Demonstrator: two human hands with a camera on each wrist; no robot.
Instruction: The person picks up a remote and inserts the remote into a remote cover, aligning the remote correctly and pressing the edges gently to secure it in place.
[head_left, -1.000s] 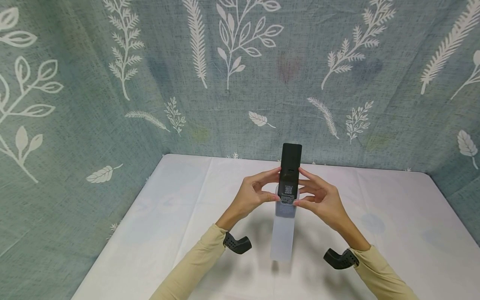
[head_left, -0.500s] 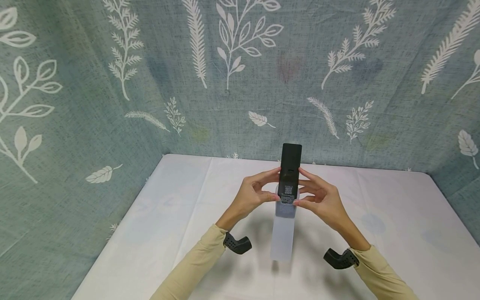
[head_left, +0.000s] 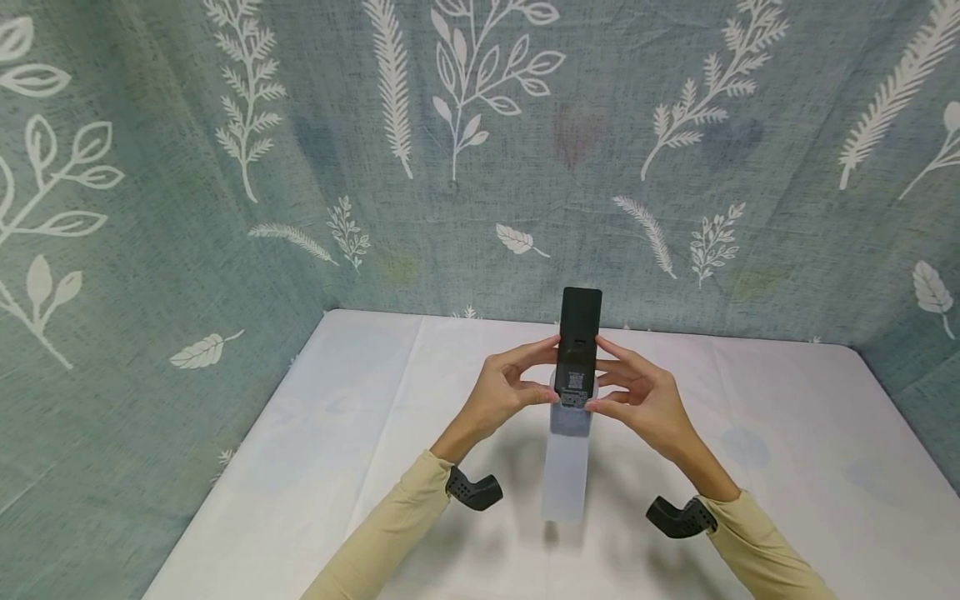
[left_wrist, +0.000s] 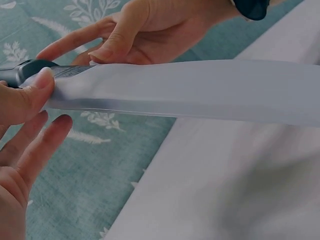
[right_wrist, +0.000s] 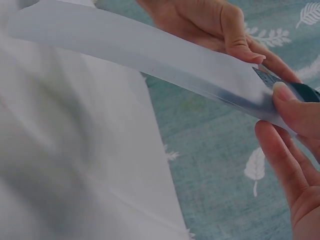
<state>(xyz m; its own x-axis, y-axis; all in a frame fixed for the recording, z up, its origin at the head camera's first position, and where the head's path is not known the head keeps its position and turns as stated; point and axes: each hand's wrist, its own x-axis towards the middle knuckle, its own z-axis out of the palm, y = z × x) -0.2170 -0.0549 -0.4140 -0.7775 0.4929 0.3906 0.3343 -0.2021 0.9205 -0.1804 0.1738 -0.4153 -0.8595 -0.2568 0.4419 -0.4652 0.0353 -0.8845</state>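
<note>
A black remote control (head_left: 581, 333) stands nearly upright in the head view, its labelled back facing the camera. Its lower end sits inside the mouth of a translucent, whitish sleeve (head_left: 566, 475) that hangs down below it. My left hand (head_left: 510, 375) pinches the left edge, thumb at the sleeve's mouth and forefinger higher on the remote. From the other side my right hand (head_left: 641, 396) pinches the right edge in the same way. In the left wrist view the sleeve (left_wrist: 200, 90) runs long and flat to the right, and the right wrist view shows the sleeve (right_wrist: 150, 60) too.
A white-covered table (head_left: 360, 467) lies under the hands. Behind it hangs a blue-green curtain (head_left: 450, 208) with white leaf prints, which also runs along the left and right sides. Black wrist devices (head_left: 474, 489) sit on both forearms.
</note>
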